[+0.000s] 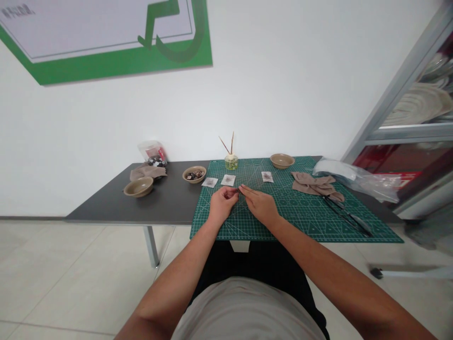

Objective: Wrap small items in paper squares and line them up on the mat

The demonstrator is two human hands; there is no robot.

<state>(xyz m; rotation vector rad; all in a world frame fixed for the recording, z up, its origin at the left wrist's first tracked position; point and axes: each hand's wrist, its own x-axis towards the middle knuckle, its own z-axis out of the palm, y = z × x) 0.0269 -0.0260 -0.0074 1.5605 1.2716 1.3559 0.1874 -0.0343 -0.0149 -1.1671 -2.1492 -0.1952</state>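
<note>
Tan bowl (138,187) far left on grey table (170,203). Then left hand (222,203), forearm slanting up-right over green mat (300,212), fingertips pinching tiny dark piece (237,190) just above mat's middle; too small to tell its long axis. Last, right hand (260,204) slanting up-left, fingers together, tips meeting same piece, grip unclear.

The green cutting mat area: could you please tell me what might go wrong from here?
The small glass bottle with wooden reeds stands upright just beyond the left hand and right hand; a forward reach might tip it. The long black tool lies on the green cutting mat to the right of both hands; a sweeping arm could perhaps catch it.
</note>
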